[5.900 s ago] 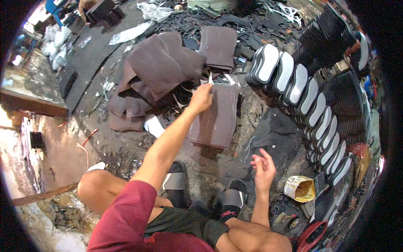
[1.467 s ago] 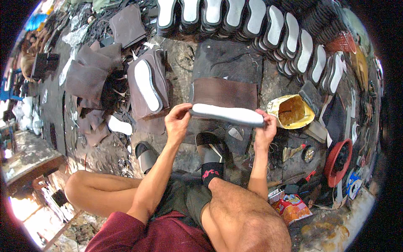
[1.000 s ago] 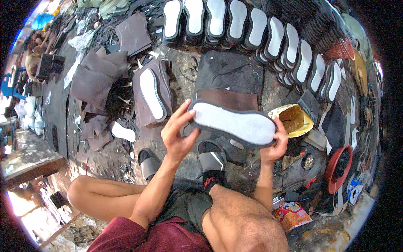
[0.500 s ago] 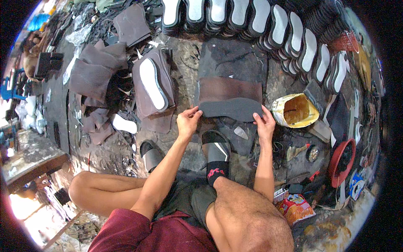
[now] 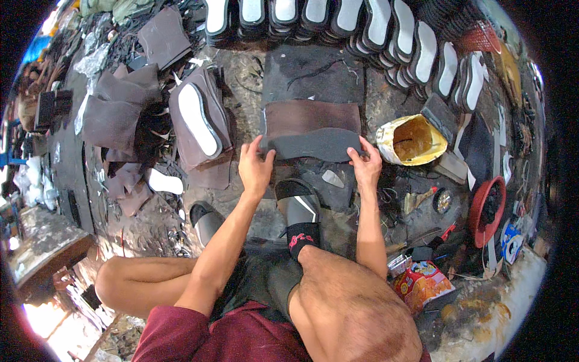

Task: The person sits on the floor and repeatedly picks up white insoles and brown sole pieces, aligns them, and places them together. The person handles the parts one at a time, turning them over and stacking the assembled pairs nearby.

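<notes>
A dark grey shoe sole (image 5: 315,145) lies flat, grey side up, on a brown leather sheet (image 5: 313,118) in front of me. My left hand (image 5: 255,167) grips the sole's left end and my right hand (image 5: 365,164) grips its right end, both pressing it onto the sheet. To the left, a white-faced sole (image 5: 196,119) rests on another stack of brown sheets (image 5: 199,130). My sandalled foot (image 5: 297,208) sits just below the held sole.
Rows of white-and-black soles (image 5: 386,30) stand along the far side and right. A yellow glue can (image 5: 412,140) sits right of the sheet, a red bowl (image 5: 486,211) farther right. Loose brown sheets (image 5: 114,114) and scraps lie left. A snack packet (image 5: 420,282) lies near my knee.
The sole, held up white side toward me a second ago, has been turned over and laid grey side up on the brown sheet. Both hands stayed on its ends.
</notes>
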{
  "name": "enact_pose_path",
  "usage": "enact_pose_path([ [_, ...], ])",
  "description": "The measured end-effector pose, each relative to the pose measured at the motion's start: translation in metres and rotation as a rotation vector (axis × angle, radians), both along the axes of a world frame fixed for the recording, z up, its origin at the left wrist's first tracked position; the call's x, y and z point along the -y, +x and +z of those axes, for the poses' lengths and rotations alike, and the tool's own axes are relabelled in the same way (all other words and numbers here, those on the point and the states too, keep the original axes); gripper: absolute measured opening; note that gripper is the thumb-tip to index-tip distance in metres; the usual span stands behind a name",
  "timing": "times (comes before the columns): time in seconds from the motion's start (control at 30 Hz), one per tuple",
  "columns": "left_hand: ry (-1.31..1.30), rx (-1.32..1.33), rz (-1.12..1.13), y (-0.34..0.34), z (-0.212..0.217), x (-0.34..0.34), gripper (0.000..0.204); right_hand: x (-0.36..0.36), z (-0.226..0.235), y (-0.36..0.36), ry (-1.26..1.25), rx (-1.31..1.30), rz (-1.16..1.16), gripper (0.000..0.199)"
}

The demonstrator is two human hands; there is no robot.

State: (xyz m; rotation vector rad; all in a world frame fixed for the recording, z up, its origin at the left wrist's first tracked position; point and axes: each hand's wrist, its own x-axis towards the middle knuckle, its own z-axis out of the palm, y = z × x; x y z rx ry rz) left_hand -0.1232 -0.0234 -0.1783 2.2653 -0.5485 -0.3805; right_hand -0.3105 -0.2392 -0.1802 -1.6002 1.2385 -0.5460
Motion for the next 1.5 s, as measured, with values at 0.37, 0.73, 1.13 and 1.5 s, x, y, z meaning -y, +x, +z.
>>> enact_pose_path([
  [0.37,-0.084,0.248,-0.797,0.016,-0.007,0.050,0.044,-0.023,0.043,0.021,-0.621,-0.577,0.105,0.042],
  [0.73,-0.655,-1.606,0.093,0.023,0.124,0.047,0.058,-0.051,0.139,0.040,0.513,0.692,-0.071,0.066],
  [1.13,-0.812,-1.435,-0.199,0.023,0.179,0.030,0.054,-0.019,0.192,0.072,0.026,0.531,0.098,0.070],
  [1.5,-0.694,-0.609,0.415,0.061,0.148,0.015,0.036,-0.040,0.196,0.040,-0.769,0.211,0.375,0.037],
])
